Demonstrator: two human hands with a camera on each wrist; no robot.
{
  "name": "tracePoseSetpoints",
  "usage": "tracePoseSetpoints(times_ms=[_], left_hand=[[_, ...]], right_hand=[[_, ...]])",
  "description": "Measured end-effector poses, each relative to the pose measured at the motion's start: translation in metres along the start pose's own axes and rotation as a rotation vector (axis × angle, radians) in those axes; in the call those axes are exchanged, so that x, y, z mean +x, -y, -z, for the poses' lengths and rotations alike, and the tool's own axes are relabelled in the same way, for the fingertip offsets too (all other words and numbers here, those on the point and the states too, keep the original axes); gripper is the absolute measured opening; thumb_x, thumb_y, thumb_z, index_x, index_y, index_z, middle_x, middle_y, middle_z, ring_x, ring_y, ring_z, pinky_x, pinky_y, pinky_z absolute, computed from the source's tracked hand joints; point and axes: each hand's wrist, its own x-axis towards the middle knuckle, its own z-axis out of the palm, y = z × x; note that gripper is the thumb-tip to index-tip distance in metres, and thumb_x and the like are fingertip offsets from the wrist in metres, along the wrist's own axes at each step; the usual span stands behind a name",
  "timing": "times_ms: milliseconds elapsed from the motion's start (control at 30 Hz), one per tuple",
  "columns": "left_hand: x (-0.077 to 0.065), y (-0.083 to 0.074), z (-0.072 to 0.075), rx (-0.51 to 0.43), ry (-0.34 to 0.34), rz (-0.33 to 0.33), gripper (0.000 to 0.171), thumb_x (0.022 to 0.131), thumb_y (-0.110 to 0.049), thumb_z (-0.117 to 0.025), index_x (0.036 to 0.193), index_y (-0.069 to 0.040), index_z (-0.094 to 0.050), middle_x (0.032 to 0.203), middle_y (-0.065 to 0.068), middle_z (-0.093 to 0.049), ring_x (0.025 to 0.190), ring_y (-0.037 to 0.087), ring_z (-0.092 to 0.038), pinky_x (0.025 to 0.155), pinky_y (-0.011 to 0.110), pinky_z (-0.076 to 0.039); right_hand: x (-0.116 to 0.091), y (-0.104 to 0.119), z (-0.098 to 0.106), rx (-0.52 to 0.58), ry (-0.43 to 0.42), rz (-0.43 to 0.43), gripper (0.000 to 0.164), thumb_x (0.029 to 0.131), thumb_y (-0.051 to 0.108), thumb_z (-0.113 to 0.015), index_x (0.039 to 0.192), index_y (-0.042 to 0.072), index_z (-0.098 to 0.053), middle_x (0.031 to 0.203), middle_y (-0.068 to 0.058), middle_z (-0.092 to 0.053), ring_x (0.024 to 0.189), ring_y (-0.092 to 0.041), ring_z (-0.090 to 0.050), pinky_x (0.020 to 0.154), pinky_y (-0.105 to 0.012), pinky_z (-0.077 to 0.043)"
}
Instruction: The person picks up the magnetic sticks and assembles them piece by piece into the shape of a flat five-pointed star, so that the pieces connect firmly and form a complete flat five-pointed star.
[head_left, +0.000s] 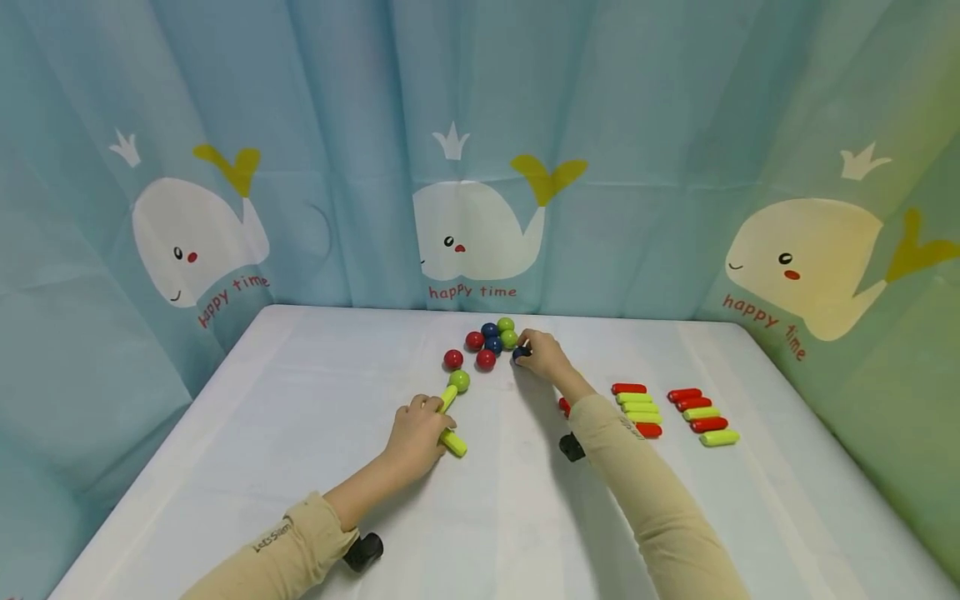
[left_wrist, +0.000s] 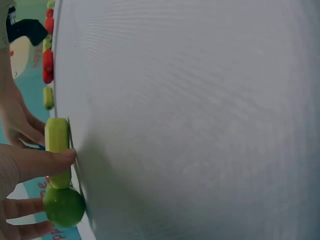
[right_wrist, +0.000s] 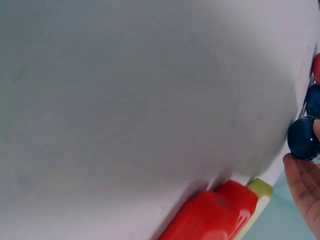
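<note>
My left hand (head_left: pixel 420 432) holds a yellow-green stick (head_left: pixel 447 397) with thumb and fingers; a green ball (head_left: pixel 459 382) touches its far end. A second yellow-green stick (head_left: pixel 453 442) sticks out from under the same hand, its other end hidden. In the left wrist view, the thumb lies across a yellow-green stick (left_wrist: pixel 58 135) and the green ball (left_wrist: pixel 64 206) sits against it. Farther back, my right hand (head_left: pixel 550 360) pinches a dark blue ball (head_left: pixel 521 356), also seen in the right wrist view between fingers (right_wrist: pixel 300 187) and thumb.
Beside the right hand, red balls (head_left: pixel 475 340), blue balls (head_left: pixel 492 345) and green balls (head_left: pixel 509 339) cluster near the table's back edge. Red sticks (head_left: pixel 709 425) and yellow-green sticks (head_left: pixel 720 438) lie in two columns on the right of the white table (head_left: pixel 300 375). A printed curtain (head_left: pixel 352 167) hangs behind.
</note>
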Motion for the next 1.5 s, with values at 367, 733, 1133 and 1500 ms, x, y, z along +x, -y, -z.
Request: tracePoseSetpoints(times_ms=[367,733,1133,1500], left_hand=[[0.0,0.009,-0.003,-0.123,0.005,0.017,0.023,0.067,-0.015,-0.083,0.088,-0.008,-0.075,0.106,0.012,-0.062,0.088,0.026,-0.055,0.07,0.041,-0.053],[-0.001,0.011,-0.005,-0.133,-0.008,0.02,0.024,0.066,-0.015,-0.083,0.088,-0.009,-0.075,0.106,0.012,-0.064,0.088,0.025,-0.055,0.071,0.04,-0.053],[-0.001,0.01,-0.008,-0.084,-0.014,0.0,0.026,0.069,-0.022,-0.081,0.091,-0.01,-0.075,0.096,0.007,-0.062,0.082,0.022,-0.053,0.061,0.037,-0.051],[0.003,0.011,-0.007,-0.026,-0.036,-0.014,0.025,0.073,-0.028,-0.077,0.092,-0.012,-0.075,0.089,0.006,-0.058,0.076,0.02,-0.05,0.054,0.034,-0.047]], right_hand=[[-0.023,0.008,0.003,0.094,0.042,0.073,0.026,0.085,0.008,-0.068,0.107,-0.002,-0.059,0.105,-0.022,-0.064,0.092,-0.031,-0.063,0.084,-0.042,-0.051],[-0.04,0.014,0.001,0.154,0.031,0.164,0.023,0.083,0.004,-0.069,0.103,-0.003,-0.059,0.1,-0.021,-0.066,0.082,-0.027,-0.064,0.076,-0.036,-0.053],[-0.073,0.028,-0.01,0.314,0.105,0.25,0.021,0.083,0.004,-0.069,0.103,-0.001,-0.062,0.101,-0.018,-0.066,0.082,-0.02,-0.062,0.077,-0.031,-0.054],[-0.094,0.037,-0.016,0.361,0.205,0.286,0.022,0.083,0.008,-0.07,0.103,0.001,-0.062,0.101,-0.016,-0.066,0.082,-0.016,-0.062,0.077,-0.024,-0.053]])
